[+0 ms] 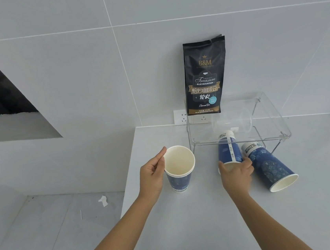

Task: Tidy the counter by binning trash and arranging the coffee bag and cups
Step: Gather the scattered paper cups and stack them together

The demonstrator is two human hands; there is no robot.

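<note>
A black coffee bag (205,77) stands upright on the clear acrylic shelf (269,113) against the wall. My left hand (152,176) grips the side of an upright blue stack of two nested paper cups (179,169) on the counter. My right hand (236,173) is closed on the rim end of a blue paper cup (228,149) that lies on its side, its base pointing under the shelf. Just to the right, a third blue cup (271,167) lies on the counter with its open mouth toward me.
The grey counter (192,224) ends at a left edge by my left arm. A crumpled white scrap (103,200) lies on the floor below. Wall sockets (180,117) sit behind the shelf. A clear glass (231,122) lies on its side on the shelf.
</note>
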